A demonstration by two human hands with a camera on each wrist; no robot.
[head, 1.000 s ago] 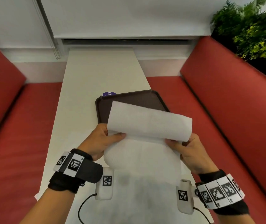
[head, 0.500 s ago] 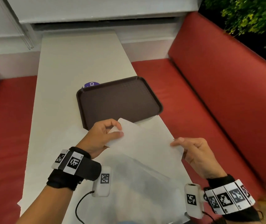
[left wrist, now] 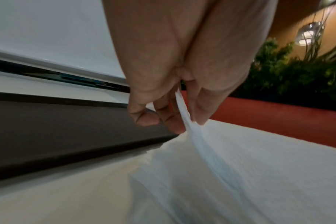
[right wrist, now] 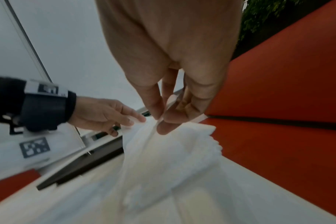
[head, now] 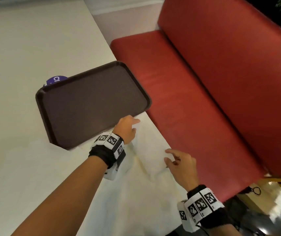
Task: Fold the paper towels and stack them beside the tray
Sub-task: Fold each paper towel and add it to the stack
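Beside the tray (head: pixel 92 106), hands pinch seemingly quilted paper towel (head: pixel 150 147).

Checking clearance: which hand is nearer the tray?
The left hand, its fingers at the brown tray near rim; the right hand pinches the paper towel by the bench.

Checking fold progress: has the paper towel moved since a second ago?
Yes. The paper towel was held up covering the tray's near edge; now it lies low on the table beside that edge, pinched by left hand and right hand.
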